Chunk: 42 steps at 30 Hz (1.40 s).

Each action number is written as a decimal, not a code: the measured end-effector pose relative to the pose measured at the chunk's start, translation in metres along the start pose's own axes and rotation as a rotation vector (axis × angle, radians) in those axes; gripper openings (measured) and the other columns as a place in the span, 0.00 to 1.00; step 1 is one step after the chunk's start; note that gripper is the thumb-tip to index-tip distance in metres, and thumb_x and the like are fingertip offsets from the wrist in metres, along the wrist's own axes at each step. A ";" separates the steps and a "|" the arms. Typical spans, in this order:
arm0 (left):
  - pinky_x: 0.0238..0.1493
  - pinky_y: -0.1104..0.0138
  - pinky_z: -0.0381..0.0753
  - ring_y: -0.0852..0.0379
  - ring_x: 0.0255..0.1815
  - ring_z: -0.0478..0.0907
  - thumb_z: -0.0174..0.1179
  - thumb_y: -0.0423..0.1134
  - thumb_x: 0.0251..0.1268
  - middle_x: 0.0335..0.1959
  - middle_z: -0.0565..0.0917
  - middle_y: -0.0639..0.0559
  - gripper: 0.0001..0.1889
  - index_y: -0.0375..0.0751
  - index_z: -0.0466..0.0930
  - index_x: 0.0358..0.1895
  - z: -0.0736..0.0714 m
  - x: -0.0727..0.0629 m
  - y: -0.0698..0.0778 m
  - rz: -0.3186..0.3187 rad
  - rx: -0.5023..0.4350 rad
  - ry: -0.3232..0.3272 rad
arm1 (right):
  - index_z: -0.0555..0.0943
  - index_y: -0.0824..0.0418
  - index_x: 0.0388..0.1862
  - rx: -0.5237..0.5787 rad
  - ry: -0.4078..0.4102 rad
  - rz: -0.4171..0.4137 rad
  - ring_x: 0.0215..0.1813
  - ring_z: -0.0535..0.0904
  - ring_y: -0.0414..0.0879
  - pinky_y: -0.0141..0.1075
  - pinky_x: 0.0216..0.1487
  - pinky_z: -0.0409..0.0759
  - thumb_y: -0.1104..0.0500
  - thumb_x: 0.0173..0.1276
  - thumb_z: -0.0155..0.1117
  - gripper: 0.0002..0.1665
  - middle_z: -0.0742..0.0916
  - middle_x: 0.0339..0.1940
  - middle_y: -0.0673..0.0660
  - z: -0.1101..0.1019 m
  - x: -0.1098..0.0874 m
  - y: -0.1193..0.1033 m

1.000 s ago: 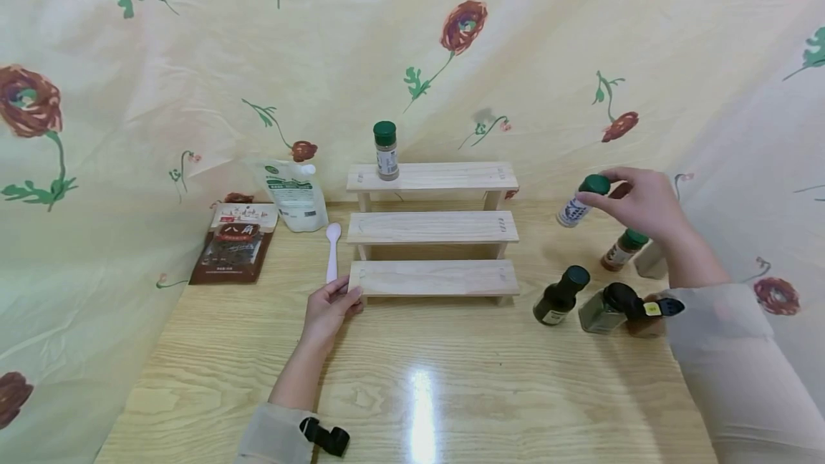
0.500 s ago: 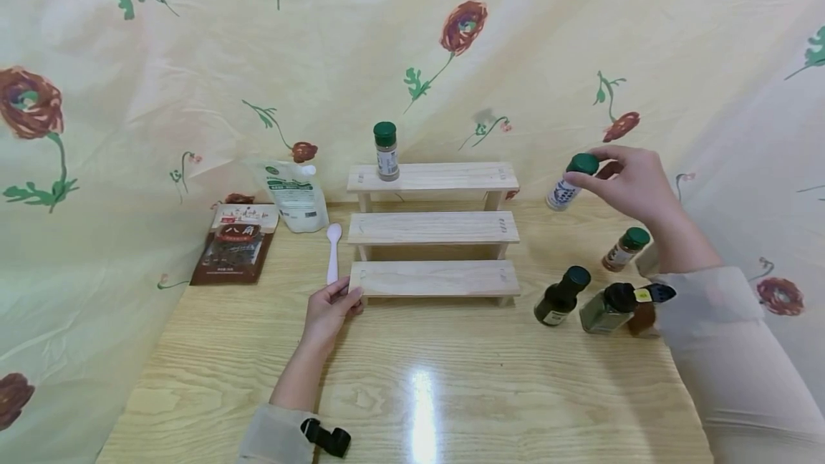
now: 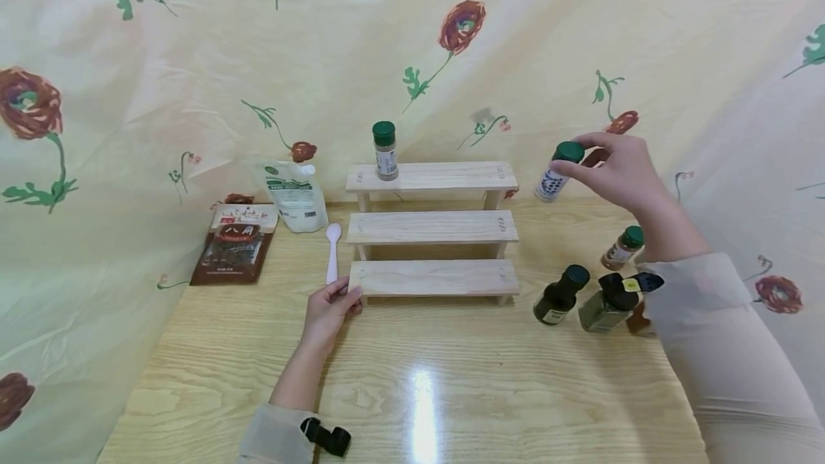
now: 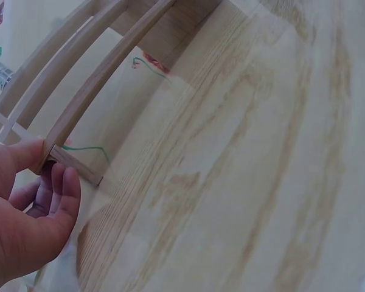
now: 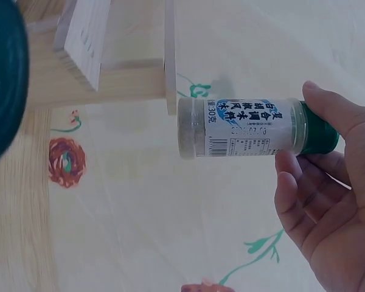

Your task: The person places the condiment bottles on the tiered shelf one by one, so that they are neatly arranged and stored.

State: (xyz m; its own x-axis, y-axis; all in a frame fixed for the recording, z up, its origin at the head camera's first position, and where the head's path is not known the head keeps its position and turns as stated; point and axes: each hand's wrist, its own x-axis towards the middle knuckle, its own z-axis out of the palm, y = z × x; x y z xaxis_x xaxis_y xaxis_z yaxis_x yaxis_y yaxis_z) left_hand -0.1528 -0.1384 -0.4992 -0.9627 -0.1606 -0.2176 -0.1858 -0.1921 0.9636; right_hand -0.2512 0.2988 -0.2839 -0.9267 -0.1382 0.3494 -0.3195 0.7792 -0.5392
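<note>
A three-step wooden rack (image 3: 433, 228) stands at the middle of the table. With thumb and fingers, my left hand (image 3: 327, 312) pinches the left end of its lowest step; the left wrist view shows the thumb on top and the fingers curled beneath. Right of the rack, my right hand (image 3: 615, 169) holds a spice jar (image 3: 550, 185) by its green cap, tilted and raised off the table. In the right wrist view this jar (image 5: 249, 128) has a white and blue label. Another green-capped spice jar (image 3: 385, 152) stands on the top step, at its left.
At the right stand a green-capped jar (image 3: 622, 248), a dark bottle (image 3: 561, 296) and a black-capped jar (image 3: 604, 308), with a brown jar (image 3: 640, 322) partly hidden by the sleeve. To the left are a white pouch (image 3: 296, 197), a brown packet (image 3: 237, 243) and a spoon (image 3: 332, 253).
My right hand has carried the spice jar up and to the left, closer to the rack's top step. The left hand and the rack have stayed in place.
</note>
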 end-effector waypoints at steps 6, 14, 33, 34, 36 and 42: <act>0.36 0.72 0.87 0.60 0.33 0.81 0.64 0.25 0.67 0.42 0.82 0.44 0.22 0.21 0.74 0.63 0.002 0.001 0.001 0.003 0.013 0.001 | 0.85 0.62 0.52 0.025 0.020 -0.045 0.33 0.78 0.36 0.27 0.26 0.73 0.44 0.64 0.74 0.27 0.86 0.36 0.57 0.009 0.007 -0.007; 0.36 0.72 0.87 0.60 0.32 0.81 0.64 0.26 0.67 0.41 0.82 0.44 0.23 0.21 0.74 0.63 0.002 0.001 0.001 0.007 0.011 -0.002 | 0.84 0.62 0.56 0.075 0.008 -0.027 0.36 0.78 0.39 0.29 0.27 0.74 0.43 0.66 0.73 0.29 0.85 0.42 0.59 0.018 0.015 -0.017; 0.36 0.71 0.88 0.60 0.32 0.81 0.64 0.25 0.67 0.40 0.82 0.45 0.22 0.20 0.74 0.62 0.001 0.003 -0.001 0.011 0.010 0.003 | 0.83 0.61 0.57 0.137 -0.033 -0.029 0.42 0.78 0.46 0.28 0.29 0.76 0.42 0.67 0.72 0.29 0.85 0.46 0.58 0.043 0.036 -0.043; 0.36 0.71 0.88 0.60 0.32 0.81 0.64 0.25 0.67 0.40 0.81 0.45 0.22 0.20 0.74 0.62 0.001 0.003 -0.001 0.010 0.010 0.004 | 0.83 0.60 0.58 0.143 -0.035 -0.029 0.42 0.78 0.46 0.27 0.29 0.77 0.42 0.66 0.72 0.30 0.85 0.46 0.58 0.045 0.038 -0.045; 0.36 0.71 0.88 0.60 0.32 0.81 0.64 0.25 0.67 0.40 0.81 0.45 0.22 0.20 0.74 0.62 0.001 0.003 -0.001 0.010 0.008 0.005 | 0.83 0.60 0.58 0.154 -0.042 -0.023 0.44 0.78 0.47 0.28 0.31 0.77 0.41 0.66 0.72 0.30 0.85 0.47 0.58 0.048 0.041 -0.047; 0.36 0.71 0.88 0.60 0.32 0.82 0.64 0.25 0.67 0.40 0.81 0.45 0.22 0.20 0.74 0.62 0.000 0.002 -0.002 0.008 -0.001 0.008 | 0.82 0.60 0.61 0.167 -0.078 -0.012 0.46 0.76 0.49 0.33 0.35 0.77 0.40 0.67 0.70 0.32 0.84 0.49 0.58 0.057 0.050 -0.055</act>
State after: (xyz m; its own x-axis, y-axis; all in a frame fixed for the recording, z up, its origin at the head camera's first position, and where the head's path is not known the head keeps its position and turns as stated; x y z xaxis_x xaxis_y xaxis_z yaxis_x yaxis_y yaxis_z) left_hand -0.1548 -0.1379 -0.5012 -0.9626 -0.1701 -0.2109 -0.1777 -0.1914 0.9653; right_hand -0.2910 0.2142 -0.2810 -0.9332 -0.1984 0.2996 -0.3526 0.6658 -0.6576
